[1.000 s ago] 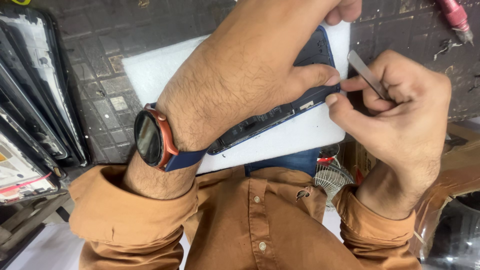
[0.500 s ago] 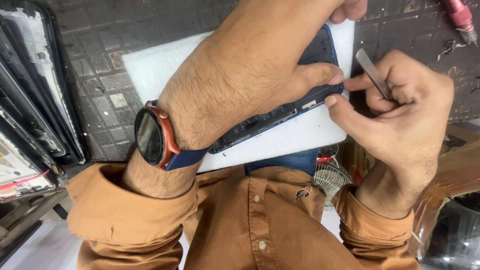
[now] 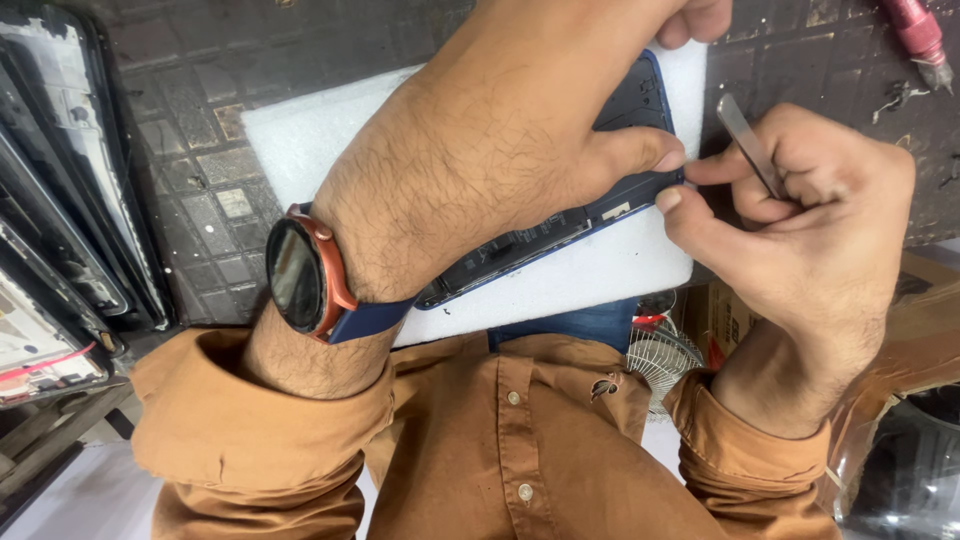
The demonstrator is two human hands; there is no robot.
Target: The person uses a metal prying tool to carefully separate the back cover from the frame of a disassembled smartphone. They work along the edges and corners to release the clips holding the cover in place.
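Bench (image 3: 180, 200) is covered with a dark gridded mat, pretty scuffed. Off to one side there's a stack of dark screen panels (image 3: 60, 200) leaning on each other. A red-handled tool (image 3: 915, 35) sits at the far corner. Down past the bench edge you can see a small wire fan guard (image 3: 660, 360) and a cardboard box (image 3: 725, 315).

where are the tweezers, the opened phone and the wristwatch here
tweezers (image 3: 745, 140), head view, on the bare metal shaft above the right hand's fingers
opened phone (image 3: 520, 248), head view, on its exposed dark lower edge
wristwatch (image 3: 293, 278), head view, on the round dark face
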